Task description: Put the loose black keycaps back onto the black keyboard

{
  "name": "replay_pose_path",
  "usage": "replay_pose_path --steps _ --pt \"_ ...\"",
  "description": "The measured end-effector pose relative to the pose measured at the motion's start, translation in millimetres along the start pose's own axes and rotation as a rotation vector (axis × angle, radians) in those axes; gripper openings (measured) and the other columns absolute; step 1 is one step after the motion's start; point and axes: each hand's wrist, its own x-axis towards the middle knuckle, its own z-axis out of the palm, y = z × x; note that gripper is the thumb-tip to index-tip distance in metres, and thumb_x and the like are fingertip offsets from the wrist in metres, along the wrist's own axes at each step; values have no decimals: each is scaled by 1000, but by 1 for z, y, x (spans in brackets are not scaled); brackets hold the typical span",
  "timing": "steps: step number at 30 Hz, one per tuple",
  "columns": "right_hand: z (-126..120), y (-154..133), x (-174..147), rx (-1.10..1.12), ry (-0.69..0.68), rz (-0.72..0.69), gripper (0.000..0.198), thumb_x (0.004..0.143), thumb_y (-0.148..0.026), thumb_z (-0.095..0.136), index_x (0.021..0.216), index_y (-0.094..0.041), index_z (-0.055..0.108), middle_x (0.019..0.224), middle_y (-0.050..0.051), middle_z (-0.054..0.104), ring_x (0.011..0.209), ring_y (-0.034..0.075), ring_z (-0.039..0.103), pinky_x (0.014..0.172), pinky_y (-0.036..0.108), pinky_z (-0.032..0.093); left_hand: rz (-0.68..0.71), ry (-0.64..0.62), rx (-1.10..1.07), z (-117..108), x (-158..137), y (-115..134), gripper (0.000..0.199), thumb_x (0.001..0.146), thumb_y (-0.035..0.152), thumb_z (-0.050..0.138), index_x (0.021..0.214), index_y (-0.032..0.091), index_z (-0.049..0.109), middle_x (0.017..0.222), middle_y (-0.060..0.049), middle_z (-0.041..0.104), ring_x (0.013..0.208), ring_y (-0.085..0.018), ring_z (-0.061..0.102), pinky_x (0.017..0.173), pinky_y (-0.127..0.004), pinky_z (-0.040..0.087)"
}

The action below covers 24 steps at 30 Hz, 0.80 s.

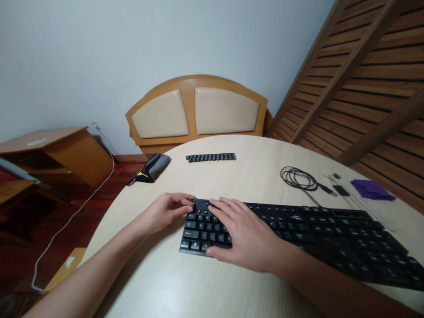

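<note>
A black keyboard (212, 236) lies on the pale round table (159, 278), stretching to the right edge of view. At its back left corner is my left hand (168, 212), thumb and fingertips drawn together in a pinch; whatever is between them is too small to make out. My right hand (245, 232) rests across the keyboard's left half, fingers spread over the keys and thumb by the front edge. Bare key posts (206, 207) show along the back rows near both hands. Farther back, loose black keycaps (211, 157) are lined up in two rows.
A folded dark grey pouch (154, 168) with yellow trim sits at the table's left edge. Toward the right lie a coiled black cable (300, 179), a small dark object (341, 190) and a purple cloth (372, 190). A wooden headboard (192, 106) stands behind the table.
</note>
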Motion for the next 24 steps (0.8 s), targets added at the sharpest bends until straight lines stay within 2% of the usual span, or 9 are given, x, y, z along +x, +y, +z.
replay_pose_path --steps 6,15,24 --pt "1 0 0 8 11 -4 88 81 -69 62 147 -13 49 156 12 43 145 33 34 121 51 25 43 14 -7 2 0 1 25 90 39 62 84 17 74 123 -10 69 115 -25 63 104 -39 44" --pt "0 -1 0 -18 1 0 88 81 -69 62 147 -12 49 157 9 42 144 31 34 122 48 24 78 25 -6 4 -1 3 21 91 33 62 86 17 72 121 -10 68 116 -24 62 103 -37 45" --pt "0 0 0 -19 -3 3 88 82 -70 61 147 -12 49 157 9 42 145 31 34 122 48 24 53 14 2 1 -3 2 24 92 36 62 91 17 77 126 -10 67 117 -25 63 104 -39 45"
